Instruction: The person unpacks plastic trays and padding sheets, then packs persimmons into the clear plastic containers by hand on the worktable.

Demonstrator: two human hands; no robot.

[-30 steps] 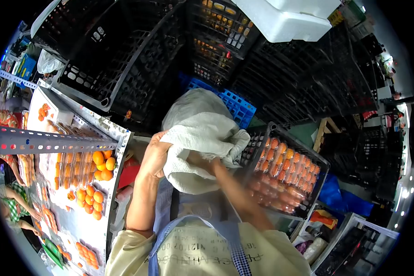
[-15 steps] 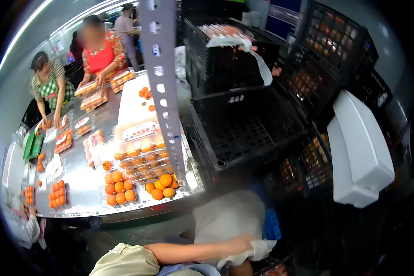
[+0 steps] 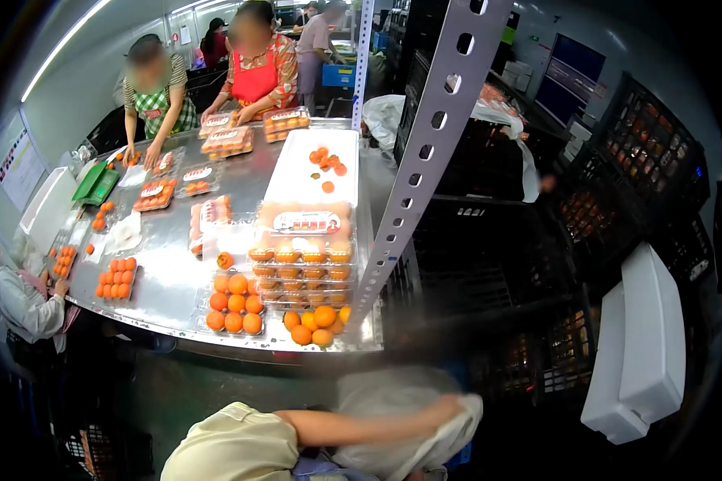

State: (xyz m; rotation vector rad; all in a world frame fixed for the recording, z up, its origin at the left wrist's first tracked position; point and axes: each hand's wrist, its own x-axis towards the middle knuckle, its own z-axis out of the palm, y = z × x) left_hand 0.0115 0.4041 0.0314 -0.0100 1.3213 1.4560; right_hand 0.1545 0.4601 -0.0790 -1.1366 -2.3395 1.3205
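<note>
Pale bag, translucent and loosely crumpled, is gripped by the wearer's left hand at the foot of the view, as I watch through the head camera from afar. The fingers, blurred in outline, are closed on its rim at the right, and the body of the bag spreads to the left of them, showing on both sides of the bare forearm. The right hand is hidden, so I cannot tell how its fingers stand. Just beyond the bag I see the near edge of a metal bench, its corner carrying a stack of clear fruit packs, nine orange fruits in an open tray and a loose cluster of fruit. A perforated post slants up beside the stack. To the right, black crates sit in shadow near a tilted white foam box. Across the bench, one person wears a red apron; another, in a green checked apron, has both hands low over the bench top
</note>
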